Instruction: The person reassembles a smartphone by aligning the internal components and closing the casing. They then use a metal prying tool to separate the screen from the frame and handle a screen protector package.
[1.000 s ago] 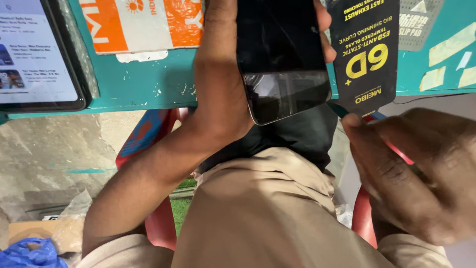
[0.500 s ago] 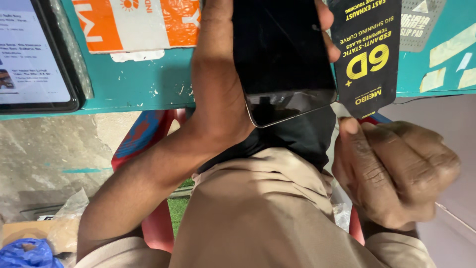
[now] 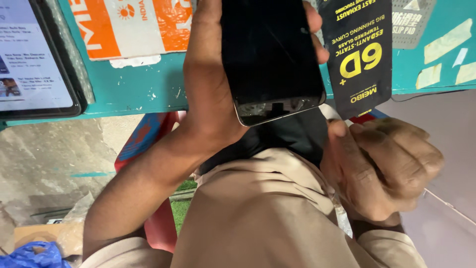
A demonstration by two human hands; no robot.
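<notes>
Phone (image 3: 270,54) upright (long axis vertical)

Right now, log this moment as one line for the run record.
left hand: grips dark phone over teal table edge | right hand: curled, contents unclear | black packet beside phone | tablet lit

Change log, as I read it: right hand (image 3: 384,168), open and low a second ago, has curled into a fist and risen to just below the black packet (image 3: 359,54) at the surface's near edge.

Phone (image 3: 270,54): shifted slightly.
</notes>
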